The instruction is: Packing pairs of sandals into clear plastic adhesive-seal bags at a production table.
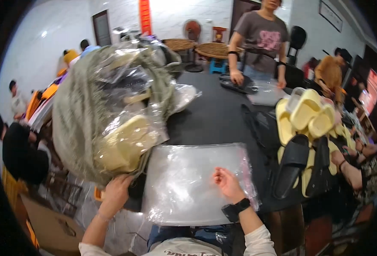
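My left hand (pixel 116 192) grips the lower edge of a big grey-green woven sack (pixel 79 115), its fingers partly hidden by the fabric. The sack bulges with slippers in clear plastic; a pale yellow bagged pair (pixel 126 143) rests at its near opening. Over a stack of flat clear plastic bags (pixel 175 183), my right hand (pixel 227 183) hovers with its fingers curled in and nothing visible in them. The bags lie at the front edge of the black table, between my hands. A dark watch-like band is on my right wrist.
Yellow and black slippers (pixel 306 123) are heaped on the table's right side. Across the black table (pixel 199 113), a person in a grey shirt (pixel 263 38) handles black slippers (pixel 239 84) beside more clear bags (pixel 267 94). Other people work at both sides. A cardboard box (pixel 51 226) stands lower left.
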{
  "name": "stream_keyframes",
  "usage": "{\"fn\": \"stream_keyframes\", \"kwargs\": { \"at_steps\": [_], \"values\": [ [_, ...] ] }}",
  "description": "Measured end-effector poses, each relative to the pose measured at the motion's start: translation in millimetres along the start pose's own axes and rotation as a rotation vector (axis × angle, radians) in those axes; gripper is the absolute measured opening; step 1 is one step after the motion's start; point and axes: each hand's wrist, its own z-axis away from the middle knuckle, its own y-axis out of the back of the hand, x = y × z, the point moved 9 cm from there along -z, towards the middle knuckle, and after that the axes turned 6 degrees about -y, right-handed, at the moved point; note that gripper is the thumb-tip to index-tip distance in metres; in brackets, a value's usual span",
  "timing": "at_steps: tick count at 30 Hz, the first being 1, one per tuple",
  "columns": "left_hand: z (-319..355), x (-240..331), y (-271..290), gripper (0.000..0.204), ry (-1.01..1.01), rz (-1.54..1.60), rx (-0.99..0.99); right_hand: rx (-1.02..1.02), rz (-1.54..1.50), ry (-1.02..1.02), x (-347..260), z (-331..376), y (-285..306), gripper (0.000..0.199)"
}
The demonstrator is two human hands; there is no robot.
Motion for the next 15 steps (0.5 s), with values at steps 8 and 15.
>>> {"fn": "stream_keyframes", "kwargs": {
  "at_steps": [8,15],
  "values": [
    [-75,13,105,0.054,0.142,-0.171,0.652,0.020,0.005,-0.009,-2,3,-1,0.021],
    [-138,-54,71,0.033,0.123,-0.365,0.424,-0.020,0.000,-0.020,1,-1,-10,0.021]
  ]
}}
